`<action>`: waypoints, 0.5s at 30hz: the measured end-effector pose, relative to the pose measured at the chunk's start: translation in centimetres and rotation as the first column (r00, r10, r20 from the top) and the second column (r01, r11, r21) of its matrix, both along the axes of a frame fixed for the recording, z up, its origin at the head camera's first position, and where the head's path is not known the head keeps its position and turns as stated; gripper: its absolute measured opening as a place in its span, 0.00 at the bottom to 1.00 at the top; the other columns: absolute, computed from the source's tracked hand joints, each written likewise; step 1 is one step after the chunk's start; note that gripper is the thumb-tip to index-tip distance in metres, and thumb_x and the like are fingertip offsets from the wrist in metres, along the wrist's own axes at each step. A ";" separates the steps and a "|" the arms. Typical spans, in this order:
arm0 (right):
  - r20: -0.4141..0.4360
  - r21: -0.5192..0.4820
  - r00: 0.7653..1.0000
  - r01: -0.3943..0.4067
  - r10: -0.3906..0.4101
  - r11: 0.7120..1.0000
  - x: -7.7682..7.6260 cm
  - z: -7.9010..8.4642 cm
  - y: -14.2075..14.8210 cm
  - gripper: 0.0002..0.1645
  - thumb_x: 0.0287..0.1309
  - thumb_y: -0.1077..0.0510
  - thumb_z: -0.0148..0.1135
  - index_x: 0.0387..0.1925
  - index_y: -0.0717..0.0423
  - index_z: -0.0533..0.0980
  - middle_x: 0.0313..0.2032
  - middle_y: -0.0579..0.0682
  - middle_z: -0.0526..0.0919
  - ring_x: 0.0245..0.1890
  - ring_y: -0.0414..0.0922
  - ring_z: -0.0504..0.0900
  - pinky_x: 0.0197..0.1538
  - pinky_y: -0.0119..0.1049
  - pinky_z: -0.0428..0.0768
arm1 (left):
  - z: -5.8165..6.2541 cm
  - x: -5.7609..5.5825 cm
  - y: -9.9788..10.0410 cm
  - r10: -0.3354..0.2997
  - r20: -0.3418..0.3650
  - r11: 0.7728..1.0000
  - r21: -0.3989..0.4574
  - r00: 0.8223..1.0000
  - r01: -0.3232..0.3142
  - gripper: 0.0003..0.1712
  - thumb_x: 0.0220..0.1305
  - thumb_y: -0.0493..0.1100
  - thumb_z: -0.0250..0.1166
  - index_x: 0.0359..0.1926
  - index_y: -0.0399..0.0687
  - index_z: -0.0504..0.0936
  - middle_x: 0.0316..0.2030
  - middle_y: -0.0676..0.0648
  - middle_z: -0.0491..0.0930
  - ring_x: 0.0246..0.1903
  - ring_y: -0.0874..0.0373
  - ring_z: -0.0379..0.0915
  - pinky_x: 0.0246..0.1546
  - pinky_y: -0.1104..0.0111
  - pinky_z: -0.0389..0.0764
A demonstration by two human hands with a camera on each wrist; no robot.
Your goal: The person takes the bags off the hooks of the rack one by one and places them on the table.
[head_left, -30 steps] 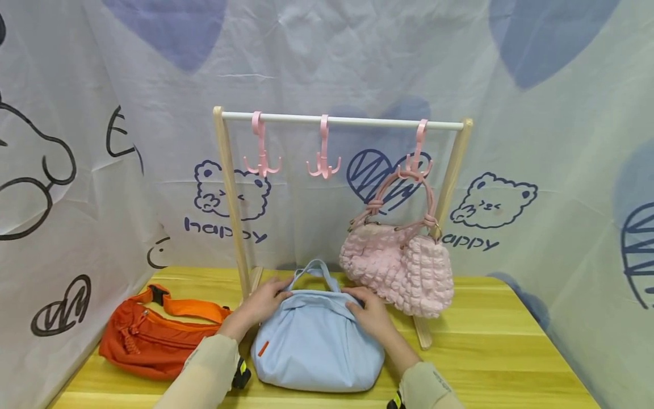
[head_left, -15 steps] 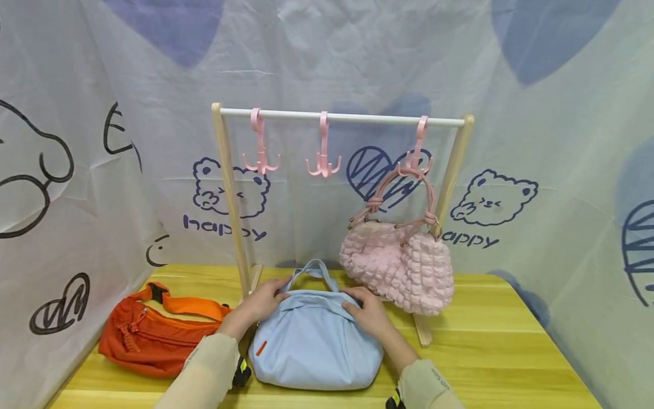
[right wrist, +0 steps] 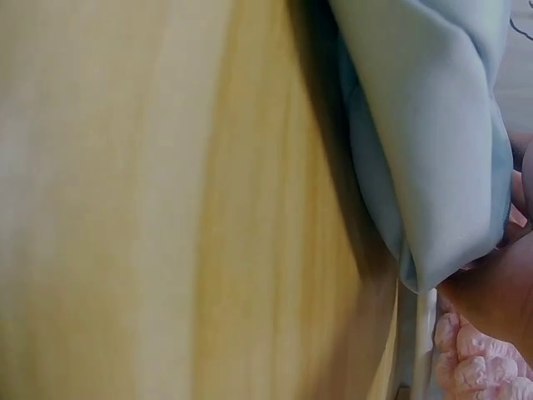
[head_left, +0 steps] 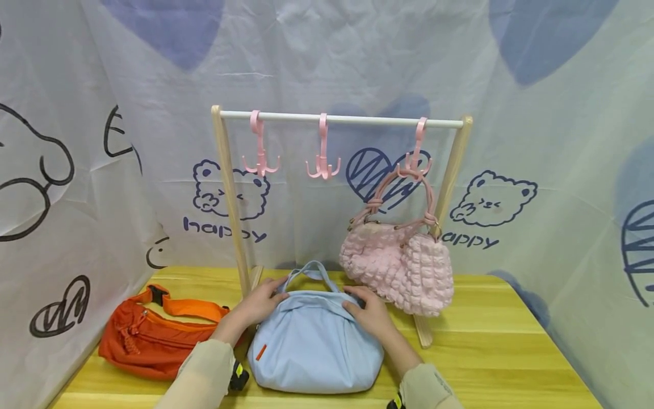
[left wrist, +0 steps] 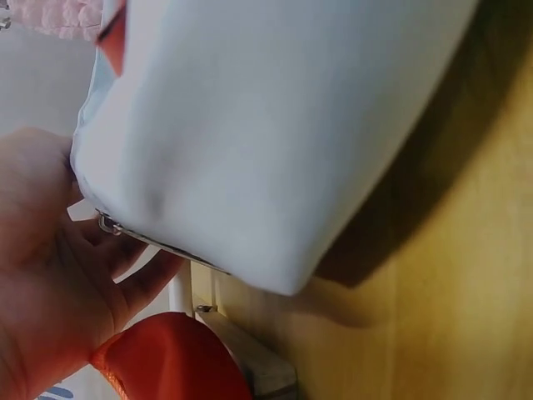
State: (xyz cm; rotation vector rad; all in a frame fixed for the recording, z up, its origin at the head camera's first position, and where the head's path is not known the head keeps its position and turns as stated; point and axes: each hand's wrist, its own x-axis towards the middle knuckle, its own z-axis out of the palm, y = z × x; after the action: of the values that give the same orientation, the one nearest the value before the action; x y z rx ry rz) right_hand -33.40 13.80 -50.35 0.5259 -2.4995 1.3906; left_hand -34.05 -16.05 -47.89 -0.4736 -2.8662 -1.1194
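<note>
A light blue handbag [head_left: 317, 343] stands on the table in front of me, its short handle [head_left: 314, 271] upright. My left hand [head_left: 260, 301] holds its upper left corner; the left wrist view shows fingers [left wrist: 150, 275] behind the bag beside a small zipper pull [left wrist: 108, 223]. At the upper right corner, my right hand [head_left: 372, 312] grips the fabric, thumb in front; most of its fingers are hidden behind. A pink puffy handbag [head_left: 398, 261] hangs by its handle from the right pink hook [head_left: 418, 147]. An orange-red waist bag [head_left: 153, 341] lies left of my left forearm.
A rack with a white bar [head_left: 368, 120] and wooden posts [head_left: 231, 193] stands behind the blue handbag. Two further pink hooks, a left hook [head_left: 260, 147] and a middle hook [head_left: 323, 150], bear nothing. The wooden table [head_left: 490, 352] extends to the right.
My left hand has shifted slightly left at the bag's corner, and the blue handle leans a little more to the left. My right hand has kept its place.
</note>
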 end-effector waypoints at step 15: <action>0.013 -0.140 0.999 -0.031 0.033 0.990 2.0 1.0 1.4 0.22 0.67 0.65 0.68 0.62 0.59 0.81 0.62 0.58 0.81 0.61 0.59 0.80 0.60 0.59 0.80 | 0.1 1.4 -0.1 0.039 -0.069 0.999 0.026 0.997 -0.037 0.28 0.78 0.41 0.61 0.72 0.33 0.71 0.64 0.31 0.75 0.57 0.39 0.76 0.62 0.44 0.75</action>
State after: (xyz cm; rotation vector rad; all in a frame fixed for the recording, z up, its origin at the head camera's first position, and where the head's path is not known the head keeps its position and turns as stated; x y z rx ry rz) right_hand -31.38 15.25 -49.32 0.5307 -2.3925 1.5733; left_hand -32.68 -16.18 -47.83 -0.4455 -2.7859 -1.1085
